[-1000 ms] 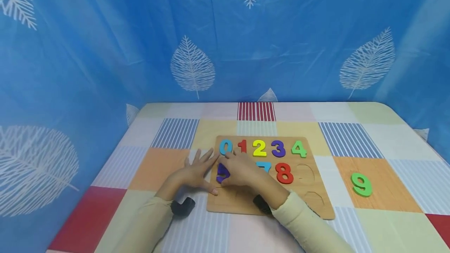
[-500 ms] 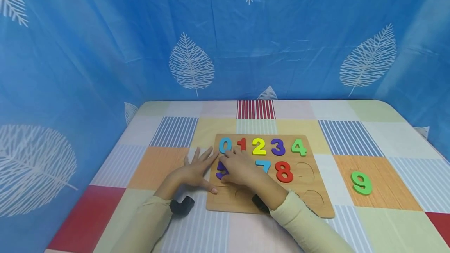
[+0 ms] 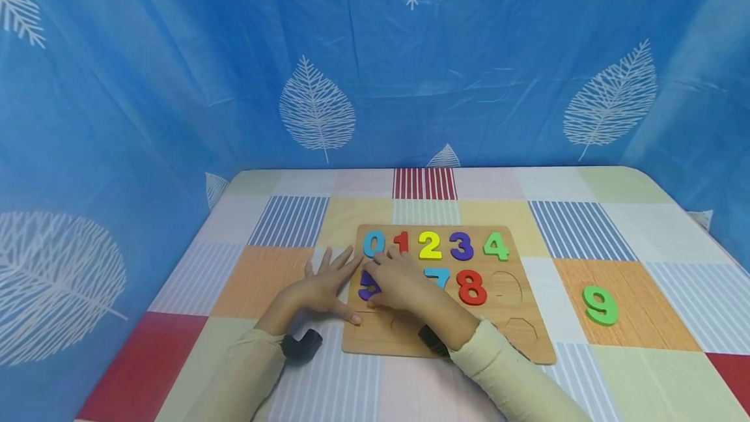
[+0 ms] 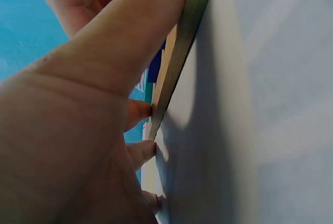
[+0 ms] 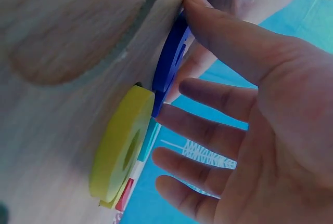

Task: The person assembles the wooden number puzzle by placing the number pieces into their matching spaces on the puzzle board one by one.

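Observation:
A wooden number board (image 3: 375, 338) lies on the table, with coloured digits on it. My right hand (image 3: 401, 282) reaches over the board, its thumb and fingertips about the purple number 5 (image 3: 369, 292) at the left of the second row. In the right wrist view the thumb touches the near end of that 5 (image 5: 169, 60), and a yellow number 6 (image 5: 108, 154) stands just before it; the head view hides this 6 behind the hand. My left hand (image 3: 321, 292) has its fingers spread, resting at the board's left edge, its thumb on the board's side.
Blue 0, red 1 (image 3: 402, 240), yellow 2, purple 3 and green 4 (image 3: 495, 249) form the back row. Blue 7 (image 3: 436, 274) and red 8 follow the hand. A green number 9 (image 3: 610, 312) lies on the patchwork tablecloth (image 3: 650, 376) at the right. Outlined recesses show on the board.
The purple 5, which looked raised and tilted under the right fingers a second ago, now lies flatter on the board. The left hand stays at the board's edge.

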Demonstrator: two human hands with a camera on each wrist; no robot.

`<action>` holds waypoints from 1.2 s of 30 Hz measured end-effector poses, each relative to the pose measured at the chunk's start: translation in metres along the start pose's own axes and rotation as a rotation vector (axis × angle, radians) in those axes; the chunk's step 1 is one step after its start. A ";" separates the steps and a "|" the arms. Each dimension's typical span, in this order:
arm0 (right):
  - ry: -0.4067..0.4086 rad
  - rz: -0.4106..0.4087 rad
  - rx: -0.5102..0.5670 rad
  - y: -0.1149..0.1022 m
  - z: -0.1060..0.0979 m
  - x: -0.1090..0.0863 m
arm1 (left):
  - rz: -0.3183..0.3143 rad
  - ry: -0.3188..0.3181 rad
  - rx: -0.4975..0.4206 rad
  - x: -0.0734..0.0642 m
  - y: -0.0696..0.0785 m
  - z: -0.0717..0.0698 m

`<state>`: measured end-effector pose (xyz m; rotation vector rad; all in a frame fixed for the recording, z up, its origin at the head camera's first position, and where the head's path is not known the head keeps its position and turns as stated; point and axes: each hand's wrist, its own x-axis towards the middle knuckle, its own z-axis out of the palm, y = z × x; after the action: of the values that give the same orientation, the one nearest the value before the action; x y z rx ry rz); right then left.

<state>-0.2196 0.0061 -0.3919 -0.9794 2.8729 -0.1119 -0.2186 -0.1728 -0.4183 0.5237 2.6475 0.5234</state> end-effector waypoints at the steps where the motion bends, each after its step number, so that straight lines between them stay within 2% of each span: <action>1: 0.006 -0.005 0.007 0.001 -0.001 -0.001 | 0.001 0.001 -0.001 0.000 0.000 0.000; 6: 0.048 -0.022 0.106 0.010 -0.002 -0.008 | 0.008 0.010 0.003 -0.001 0.000 0.000; 9: 0.082 -0.006 0.164 0.019 0.000 -0.016 | 0.016 0.018 0.009 0.002 0.002 0.005; 19: 0.172 0.034 0.164 0.057 -0.012 -0.054 | -0.012 0.052 0.007 0.003 0.000 0.007; 25: 0.228 0.106 0.170 0.096 -0.015 -0.089 | -0.036 0.056 0.007 0.002 -0.002 0.008; 30: 0.258 0.167 0.178 0.130 -0.011 -0.126 | -0.037 0.062 0.009 0.002 -0.002 0.010; 36: 0.239 0.233 0.140 0.175 -0.003 -0.175 | -0.030 0.057 -0.001 0.003 0.001 0.010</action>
<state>-0.1879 0.2514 -0.3943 -0.6410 3.1162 -0.4317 -0.2168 -0.1680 -0.4279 0.4751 2.7047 0.5378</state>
